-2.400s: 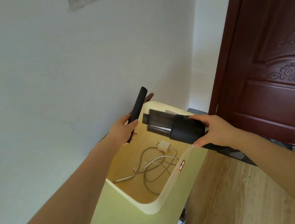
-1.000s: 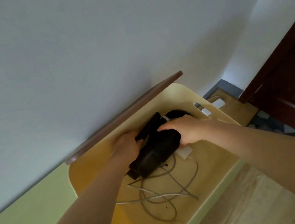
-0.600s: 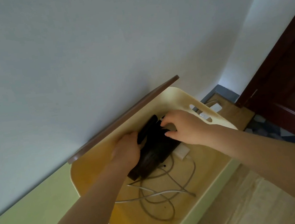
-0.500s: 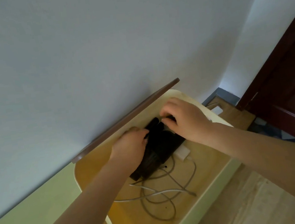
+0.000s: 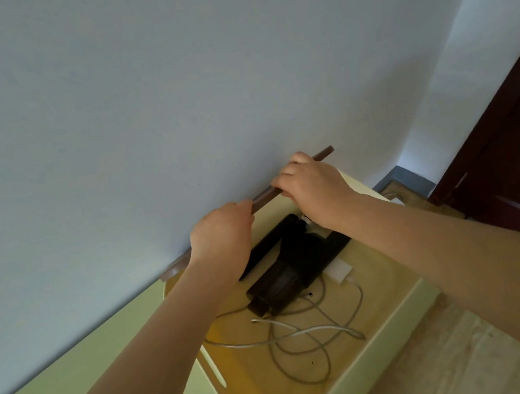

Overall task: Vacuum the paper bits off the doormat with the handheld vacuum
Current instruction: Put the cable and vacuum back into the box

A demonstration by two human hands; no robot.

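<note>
Gripping the lid (image 5: pixel 263 197) with both hands (image 5: pixel 224 235) (image 5: pixel 311 183), bringing it down evenly is wise, keeping the vacuum (image 5: pixel 290 266) and cable (image 5: pixel 304 334) inside the bin (image 5: pixel 398 314)

Yellow bin (image 5: pixel 398 314) holds black handheld vac (image 5: pixel 291 274), nozzle (image 5: pixel 270 243), white charger (image 5: pixel 339 271) w/ cable (image 5: pixel 304 334).

Vacuum (image 5: pixel 287 269) in bin (image 5: pixel 398 307), above cable (image 5: pixel 304 334)

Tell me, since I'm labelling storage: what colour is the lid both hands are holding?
Dark reddish-brown lid, seen edge-on in the head view, against the white wall.
</note>
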